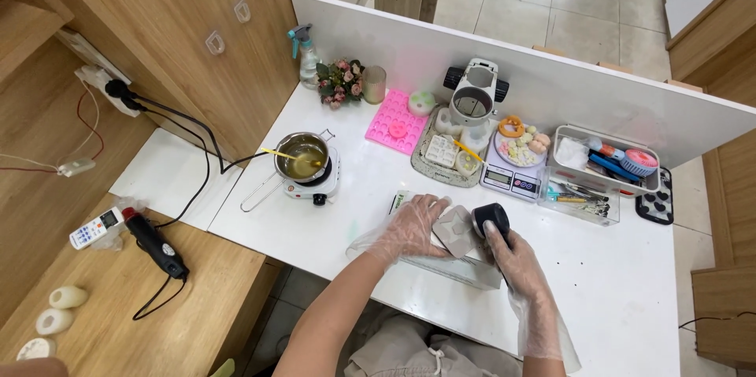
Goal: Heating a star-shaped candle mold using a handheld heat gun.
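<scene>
Both my hands wear thin clear plastic gloves over a white table [630, 282]. My left hand [409, 227] presses on a pale grey hexagonal mould [457, 230], which lies on top of a long white box [453, 265]. At the mould's right edge my right hand [512, 255] is closed around a black roll of tape [490, 218]. The box lies flat near the table's front edge, partly hidden by my hands.
A small metal pot [303, 155] of yellow liquid sits on a white hotplate [313, 182] to the left. Behind are a pink silicone mould [396, 121], a digital scale [512, 176], a clear organiser tray [602, 172] and a spray bottle [305, 52]. A black heat gun [153, 241] lies on the wooden bench.
</scene>
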